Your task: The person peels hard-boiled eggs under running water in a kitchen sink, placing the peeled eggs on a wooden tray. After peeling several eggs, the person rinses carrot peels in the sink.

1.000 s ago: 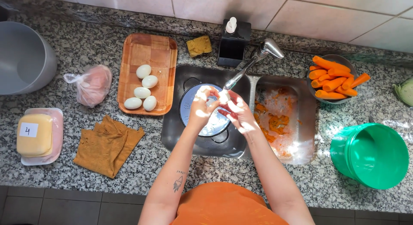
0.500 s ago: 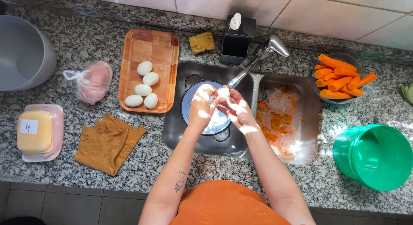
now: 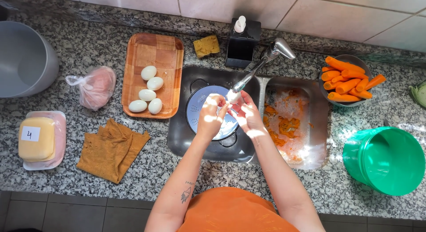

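Head view looks down on a speckled stone table with a steel sink. Over a blue colander, the left hand and right hand curl together around a white egg under the tap.

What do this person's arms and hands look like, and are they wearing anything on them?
Both arms are bare from above the elbow down: no sleeves, no gloves, and no watch or bracelet that shows. The left forearm carries a small dark tattoo near the elbow. The left hand and right hand are bare too; strong sunlight makes rings hard to rule out. An orange garment covers the torso.
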